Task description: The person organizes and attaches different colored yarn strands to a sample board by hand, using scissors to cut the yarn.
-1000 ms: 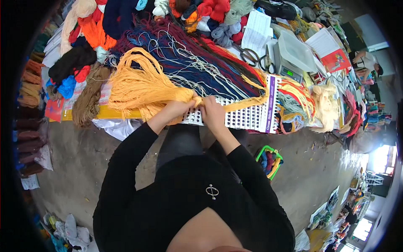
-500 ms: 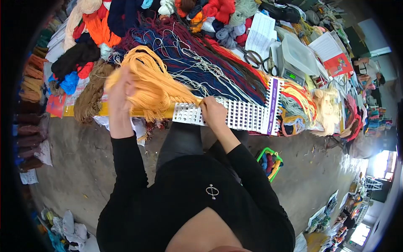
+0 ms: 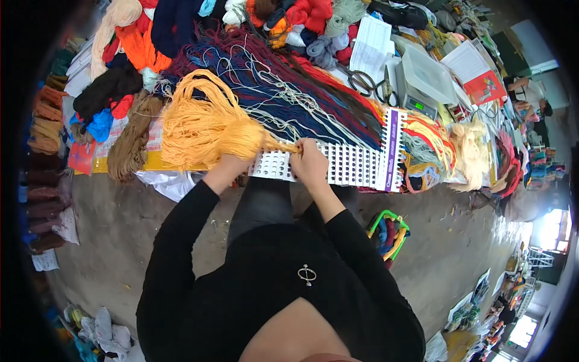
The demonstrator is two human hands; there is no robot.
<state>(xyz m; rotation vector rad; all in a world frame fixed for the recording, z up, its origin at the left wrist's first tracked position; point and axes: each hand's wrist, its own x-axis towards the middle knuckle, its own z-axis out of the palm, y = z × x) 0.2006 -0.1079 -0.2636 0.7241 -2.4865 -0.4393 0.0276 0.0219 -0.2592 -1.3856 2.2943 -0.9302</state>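
A large bundle of yellow-orange yarn (image 3: 202, 120) lies spread over the left part of the table front. My left hand (image 3: 240, 160) is wrapped round the bundle near its right, narrowing end, with its fingers partly hidden by the strands. The gathered yarn end runs on to my right hand (image 3: 310, 161), which pinches it over a white perforated card (image 3: 353, 166). Beyond both hands, dark blue, maroon and white strands (image 3: 289, 99) fan out from the card's row of holes. A purple label strip (image 3: 394, 148) stands at the card's right end.
Scissors (image 3: 386, 90) and a scale with a clear tray (image 3: 425, 75) lie at the back right. Brown yarn (image 3: 134, 136) hangs over the table edge at left. A green basket (image 3: 389, 216) is on the floor at right. Another person (image 3: 531, 99) is far right.
My left hand has come down from the left of the bundle and moved right to close round its narrow end. The yellow-orange yarn now lies flatter. My right hand has stayed nearly in place.
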